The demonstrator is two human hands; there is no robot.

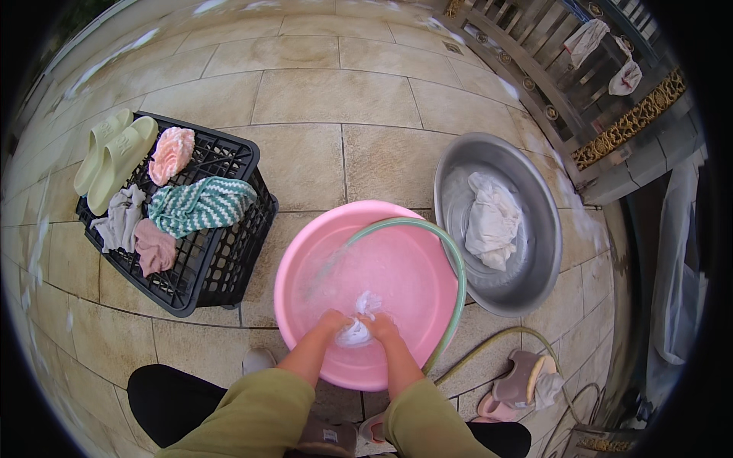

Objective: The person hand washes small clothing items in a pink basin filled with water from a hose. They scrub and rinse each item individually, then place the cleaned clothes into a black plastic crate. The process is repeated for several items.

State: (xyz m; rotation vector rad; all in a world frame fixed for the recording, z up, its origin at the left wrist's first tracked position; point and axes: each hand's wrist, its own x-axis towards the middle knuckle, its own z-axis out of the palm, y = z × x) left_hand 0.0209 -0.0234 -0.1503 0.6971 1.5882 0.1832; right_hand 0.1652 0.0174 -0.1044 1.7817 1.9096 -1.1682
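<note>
Both hands are down in a pink plastic basin (292,269) of cloudy water. My left hand (334,322) grips one side of a wet white cloth (355,334), and my right hand (379,326) grips the other. Part of the cloth bunches up between and beyond the fingers; some of it is under the water. A green hose (452,252) curves over the basin's right rim, its end reaching into the basin at the far left side. Close on the right stands a grey metal basin (541,229), with a crumpled white cloth (491,220) in shallow water.
At left, a black plastic crate (229,163) bears pale green slides (123,157), a pink-and-white knit cloth (172,154), a green-and-white striped cloth (201,205), a grey cloth (121,218) and a dusty pink cloth (156,246). Slippers (515,380) lie at lower right. A metal gate (532,57) stands upper right.
</note>
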